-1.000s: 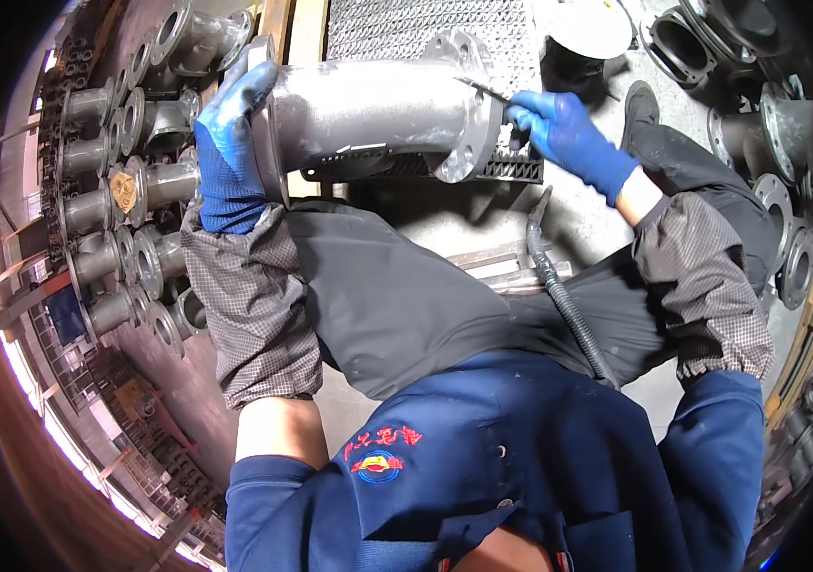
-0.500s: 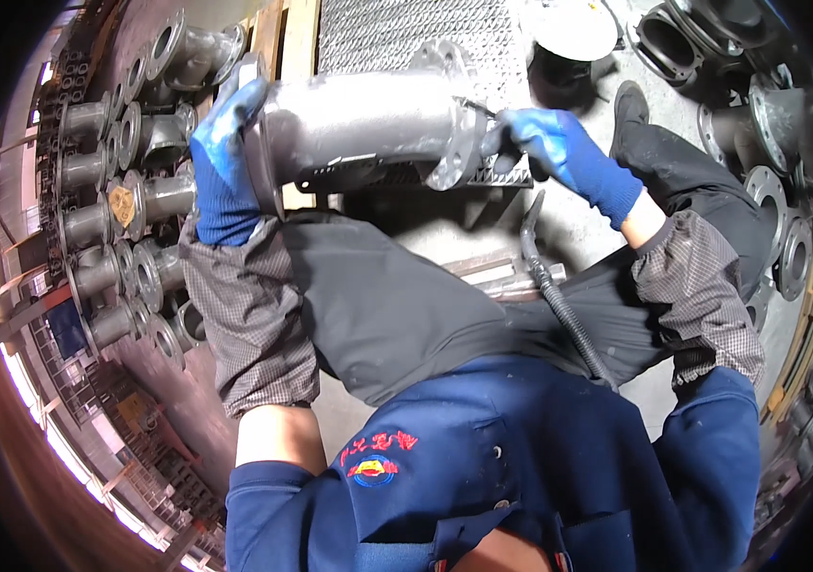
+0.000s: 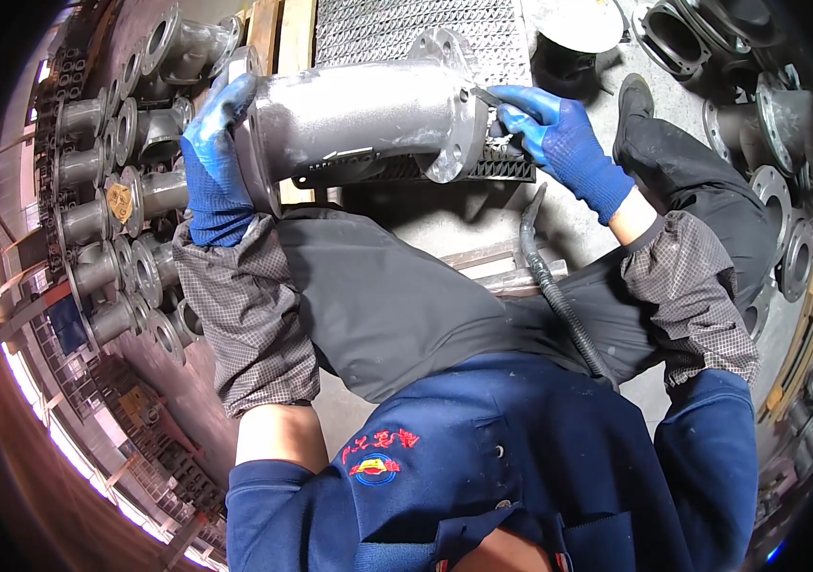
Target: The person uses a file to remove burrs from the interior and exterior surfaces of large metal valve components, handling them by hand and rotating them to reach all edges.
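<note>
A grey cast-metal flanged pipe (image 3: 359, 119) lies on its side across a metal grating (image 3: 397, 33). My left hand (image 3: 216, 143), in a blue glove, grips the pipe's left flange. My right hand (image 3: 545, 129), also blue-gloved, holds a small hand tool (image 3: 497, 114) against the pipe's right flange (image 3: 454, 105). A black ribbed hose (image 3: 559, 296) runs from that tool down across my lap. The tool's tip is hidden behind the flange.
Several flanged pipe fittings (image 3: 111, 200) stand in rows at the left. More flanges and castings (image 3: 778, 153) lie at the right. A dark bucket-like container (image 3: 569, 38) sits beyond the grating. My leg and shoe (image 3: 635, 95) stretch out to the right on the concrete floor.
The view has shifted slightly, so the pipe sits higher and more central. My right hand has moved in closer along the right flange. My left hand keeps its grip.
</note>
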The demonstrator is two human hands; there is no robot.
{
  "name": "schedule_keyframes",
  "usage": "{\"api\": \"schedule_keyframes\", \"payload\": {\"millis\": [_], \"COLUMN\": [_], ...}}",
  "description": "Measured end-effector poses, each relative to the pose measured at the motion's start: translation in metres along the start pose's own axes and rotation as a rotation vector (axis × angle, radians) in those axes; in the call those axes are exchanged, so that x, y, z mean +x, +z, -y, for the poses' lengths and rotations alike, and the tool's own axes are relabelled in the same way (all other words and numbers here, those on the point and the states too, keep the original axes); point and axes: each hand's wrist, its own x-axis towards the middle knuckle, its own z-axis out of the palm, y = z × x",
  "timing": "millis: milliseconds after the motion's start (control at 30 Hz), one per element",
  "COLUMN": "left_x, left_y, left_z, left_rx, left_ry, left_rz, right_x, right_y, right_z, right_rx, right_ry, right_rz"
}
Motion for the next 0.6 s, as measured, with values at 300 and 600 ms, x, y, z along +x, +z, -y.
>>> {"api": "schedule_keyframes", "payload": {"millis": [300,600], "left_x": [-0.003,-0.005], "left_y": [0.005,0.015], "left_z": [-0.009,-0.021], "left_rx": [-0.253,-0.334], "left_ry": [-0.203,-0.3], "left_rz": [-0.038,-0.032], "right_x": [-0.003,0.007], "right_y": [0.02,0.005], "right_z": [-0.007,-0.009], "right_rx": [0.092,-0.073], "right_ry": [-0.007,0.019], "right_rz": [-0.129,0.018]}}
